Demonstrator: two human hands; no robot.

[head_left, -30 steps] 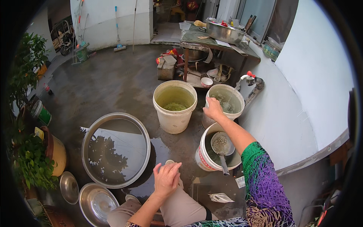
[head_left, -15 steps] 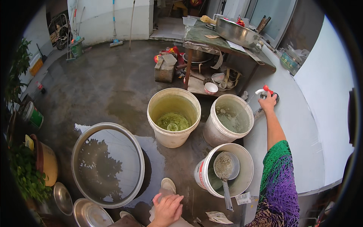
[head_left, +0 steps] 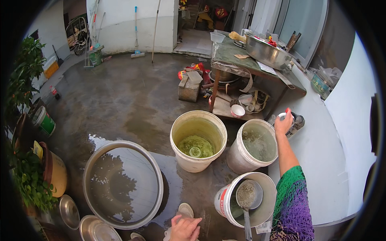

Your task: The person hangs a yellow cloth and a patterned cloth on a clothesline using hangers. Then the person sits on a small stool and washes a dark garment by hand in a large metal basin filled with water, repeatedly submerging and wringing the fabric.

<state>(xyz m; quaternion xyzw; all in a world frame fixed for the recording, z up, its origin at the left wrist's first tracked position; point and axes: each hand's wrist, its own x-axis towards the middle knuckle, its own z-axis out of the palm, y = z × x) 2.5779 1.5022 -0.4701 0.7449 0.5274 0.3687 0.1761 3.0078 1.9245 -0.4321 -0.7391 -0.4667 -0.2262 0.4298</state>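
Observation:
At the right, my right hand (head_left: 283,124) is closed round the red-handled tap (head_left: 288,110) by the wall. Just left of it stands a whitish bucket (head_left: 236,157) with rippling, bubbly water inside. A metal dipper (head_left: 246,193) rests in a nearer white bucket (head_left: 220,204), its handle over the rim. Farther left, another white bucket (head_left: 192,164) has a greenish-yellow inside and a little liquid at its bottom. My left hand (head_left: 185,229) is low in the middle, over my leg, with nothing in it and its fingers loosely apart.
A wide metal basin (head_left: 159,182) of water stands on the wet floor at left. Smaller metal bowls (head_left: 69,212) and potted plants (head_left: 58,174) line the left side. A table (head_left: 257,68) carries a large steel bowl (head_left: 267,53). Mops (head_left: 137,52) lean against the far wall.
The view has shifted, so the buckets and basin sit lower and farther right. My right hand stays at the tap, turned a little. My left hand's fingers look slightly more spread.

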